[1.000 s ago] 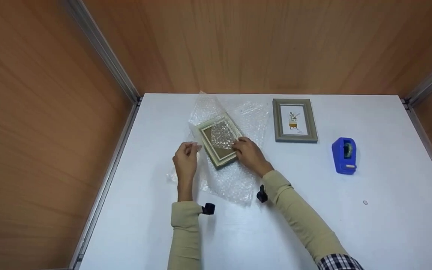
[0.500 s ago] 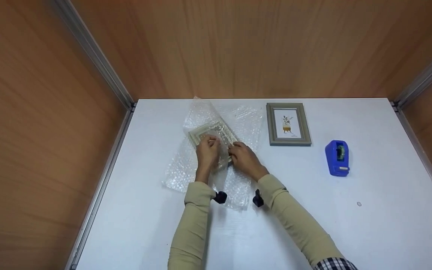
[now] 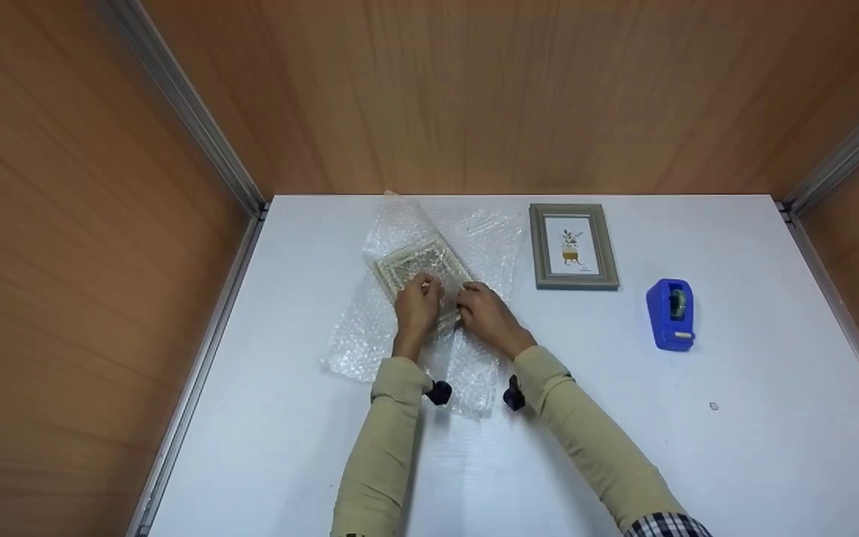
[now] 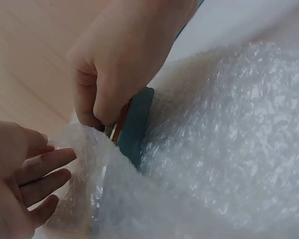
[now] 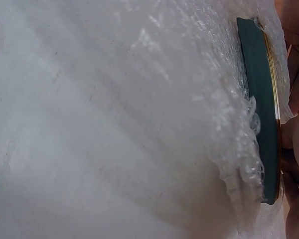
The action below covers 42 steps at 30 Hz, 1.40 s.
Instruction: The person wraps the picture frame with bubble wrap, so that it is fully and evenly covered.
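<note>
A pale picture frame lies tilted on a sheet of bubble wrap, with a flap of the wrap folded over its face. The frame's dark green side with a gold edge shows in the left wrist view. My left hand is over the frame and pinches the edge of the flap between thumb and forefinger, its other fingers loosely bent. My right hand grips the frame's right lower edge with curled fingers; the right wrist view shows its fingertips right at the gold edge.
A second picture frame with a plant print lies at the back, right of the wrap. Farther right stands a blue tape dispenser. A small clear scrap lies nearer the front. Wooden panels wall the white table.
My left hand has moved right and in over the frame, drawing the wrap flap across its face. My right hand has stayed at the frame's edge. The head view has shifted slightly.
</note>
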Available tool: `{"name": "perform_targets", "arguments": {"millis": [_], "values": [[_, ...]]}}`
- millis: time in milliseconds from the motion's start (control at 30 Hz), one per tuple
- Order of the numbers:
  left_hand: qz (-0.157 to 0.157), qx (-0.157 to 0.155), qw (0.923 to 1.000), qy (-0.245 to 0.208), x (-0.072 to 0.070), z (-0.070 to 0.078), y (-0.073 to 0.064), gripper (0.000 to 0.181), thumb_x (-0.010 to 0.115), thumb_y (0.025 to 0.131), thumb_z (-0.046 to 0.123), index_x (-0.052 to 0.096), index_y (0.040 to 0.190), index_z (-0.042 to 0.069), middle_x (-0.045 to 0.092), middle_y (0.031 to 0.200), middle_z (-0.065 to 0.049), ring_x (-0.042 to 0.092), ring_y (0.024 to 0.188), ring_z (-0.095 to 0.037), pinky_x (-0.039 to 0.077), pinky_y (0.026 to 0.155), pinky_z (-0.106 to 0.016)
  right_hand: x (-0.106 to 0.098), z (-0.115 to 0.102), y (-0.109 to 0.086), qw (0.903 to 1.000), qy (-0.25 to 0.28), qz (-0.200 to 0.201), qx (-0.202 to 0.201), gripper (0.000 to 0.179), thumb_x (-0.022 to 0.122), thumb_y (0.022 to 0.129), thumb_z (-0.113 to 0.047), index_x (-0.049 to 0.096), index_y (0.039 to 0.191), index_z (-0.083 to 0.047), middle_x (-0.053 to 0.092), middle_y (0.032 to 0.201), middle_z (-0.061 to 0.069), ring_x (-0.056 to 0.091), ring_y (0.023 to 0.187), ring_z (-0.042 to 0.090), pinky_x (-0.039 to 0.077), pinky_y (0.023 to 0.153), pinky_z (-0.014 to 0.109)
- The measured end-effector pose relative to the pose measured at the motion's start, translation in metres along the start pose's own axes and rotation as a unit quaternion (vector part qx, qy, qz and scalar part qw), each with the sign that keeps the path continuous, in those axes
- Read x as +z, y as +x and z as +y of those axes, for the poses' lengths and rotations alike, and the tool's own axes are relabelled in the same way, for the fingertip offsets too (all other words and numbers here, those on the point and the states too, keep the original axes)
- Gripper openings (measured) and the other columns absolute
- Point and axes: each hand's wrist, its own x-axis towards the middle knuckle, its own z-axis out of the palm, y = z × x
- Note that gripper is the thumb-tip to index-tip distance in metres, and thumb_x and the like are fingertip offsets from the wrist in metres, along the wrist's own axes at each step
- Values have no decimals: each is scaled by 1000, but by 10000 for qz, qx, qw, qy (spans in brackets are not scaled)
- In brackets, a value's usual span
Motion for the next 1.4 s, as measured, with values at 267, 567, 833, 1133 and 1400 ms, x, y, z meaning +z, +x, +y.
{"name": "perform_targets", "arguments": {"millis": [267,567,833,1133,1400], "values": [[-898,702,9916,607,-12,-3,0,19,53,97,13,66,109,7,71,100,-9,66,93,-26,51,84,-43,-6,7,1,9965,765,-108,324,22,52,91,1,71,101,-1,68,111,14,54,123,31,41,108,39],[-1858,1523,9610,1371,-21,-6,-2,28,56,94,6,63,121,5,68,117,-11,61,113,-30,47,100,-40,-23,12,-19,9883,1319,382,670,20,54,92,1,70,102,-3,68,108,11,59,109,28,47,97,41],[-2418,1788,9315,2044,-26,1,-4,33,58,94,8,62,127,9,65,122,-10,59,115,-31,45,102,-42,-44,5,-52,9967,756,-220,179,24,56,86,9,70,99,-5,68,105,9,59,107,28,48,95,41],[-2457,1810,9242,2299,-27,4,-4,32,57,94,7,63,125,10,67,117,-10,61,110,-32,47,98,-43,-50,-11,-79,9903,-319,-821,-1070,42,61,75,10,66,114,-5,60,121,19,51,118,40,44,100,50],[-2643,1727,9215,2261,-29,2,-2,35,55,96,10,59,130,12,63,125,-8,57,118,-28,43,104,-41,-57,-14,-81,9835,-313,-1431,-1064,30,70,83,-10,68,113,-7,63,123,13,51,122,38,43,101,51]]}}
